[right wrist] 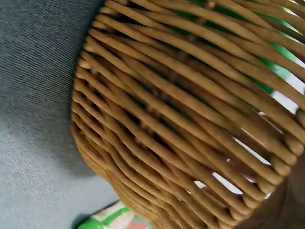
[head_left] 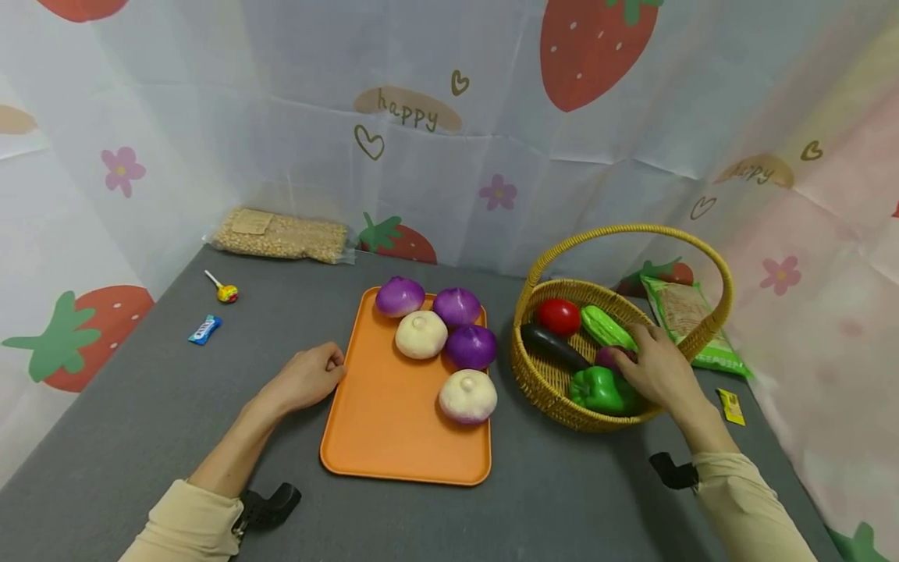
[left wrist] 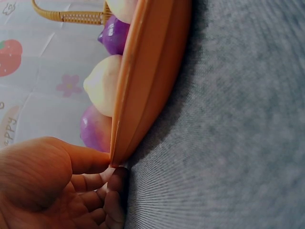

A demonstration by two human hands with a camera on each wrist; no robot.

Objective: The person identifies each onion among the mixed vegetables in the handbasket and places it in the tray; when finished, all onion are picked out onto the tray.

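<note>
My left hand (head_left: pixel 307 378) pinches the left rim of an orange tray (head_left: pixel 393 437) between thumb and fingers, seen close in the left wrist view. Several round turnip-like vegetables lie on the tray: purple ones such as a purple turnip (head_left: pixel 471 346), and white-topped ones such as a white turnip (head_left: pixel 467 396). My right hand (head_left: pixel 660 367) reaches inside a wicker basket (head_left: pixel 555 402) and grips a purple-red round vegetable (head_left: pixel 616 357), partly hidden by the fingers. Around it in the basket are a green pepper (head_left: pixel 604 390), an eggplant (head_left: pixel 553 346), a tomato (head_left: pixel 559 318) and a green cucumber-like vegetable (head_left: pixel 605 325).
The basket's tall handle (head_left: pixel 632 229) arches over it. A bag of yellow grains (head_left: pixel 279 235) lies at the back left, near a lollipop (head_left: pixel 226 291) and a blue wrapped candy (head_left: pixel 205 329). A green-edged packet (head_left: pixel 691 320) and a yellow sachet (head_left: pixel 731 407) lie right of the basket.
</note>
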